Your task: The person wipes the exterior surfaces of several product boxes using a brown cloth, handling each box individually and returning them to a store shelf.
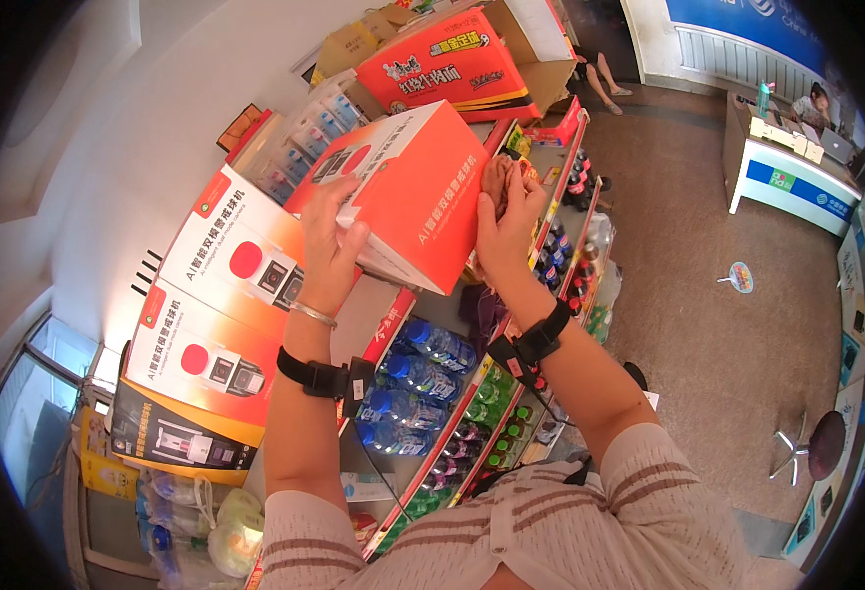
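Note:
An orange and white camera box (421, 199) is tilted on the top of a shelf unit, between my two hands. My left hand (333, 247) lies against its near left edge, fingers spread over the printed side. At the box's right side, my right hand (506, 221) holds a crumpled brown cloth (497, 181) near the orange face. More camera boxes, one white and orange (233, 243), another like it (196, 354) and a black and yellow one (182, 435), stand in a row to the left. Both wrists wear black straps with small devices.
A red instant noodle carton (447, 70) and clear plastic packs (314, 136) stand behind. Shelves below hold blue-capped water bottles (421, 376) and soft drinks (554, 254). A counter (794, 177) with a seated person, a round stool (825, 445) and a hand fan on the floor (741, 278) are at right.

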Available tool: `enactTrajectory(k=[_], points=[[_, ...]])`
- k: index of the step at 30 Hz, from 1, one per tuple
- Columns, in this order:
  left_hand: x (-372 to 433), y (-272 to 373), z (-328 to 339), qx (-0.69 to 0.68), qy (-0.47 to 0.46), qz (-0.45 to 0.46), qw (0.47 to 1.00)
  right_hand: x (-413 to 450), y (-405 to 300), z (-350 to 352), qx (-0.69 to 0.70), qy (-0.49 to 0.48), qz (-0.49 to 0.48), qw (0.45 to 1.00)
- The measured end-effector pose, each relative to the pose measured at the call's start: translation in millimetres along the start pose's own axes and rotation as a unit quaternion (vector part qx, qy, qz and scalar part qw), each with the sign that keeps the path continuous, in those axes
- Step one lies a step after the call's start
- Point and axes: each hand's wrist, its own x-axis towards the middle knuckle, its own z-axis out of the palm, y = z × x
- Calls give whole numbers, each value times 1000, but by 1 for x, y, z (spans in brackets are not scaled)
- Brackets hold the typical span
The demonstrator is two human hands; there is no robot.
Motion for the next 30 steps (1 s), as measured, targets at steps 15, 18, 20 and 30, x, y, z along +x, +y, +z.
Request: enactTrajectory(k=[15, 18, 20, 30], points=[[-1, 0, 2, -3, 11, 12, 1000, 83, -29, 37, 135, -66, -88, 985], [-1, -3, 3, -14, 13, 17, 1000, 82, -32, 33, 208, -93, -75, 971], [-2, -4, 3, -16, 15, 8, 1000, 76, -39, 31, 238, -103, -63, 964], [0, 0, 6, -22, 13, -4, 1000, 46, -75, 9, 296, -295, -200, 886]])
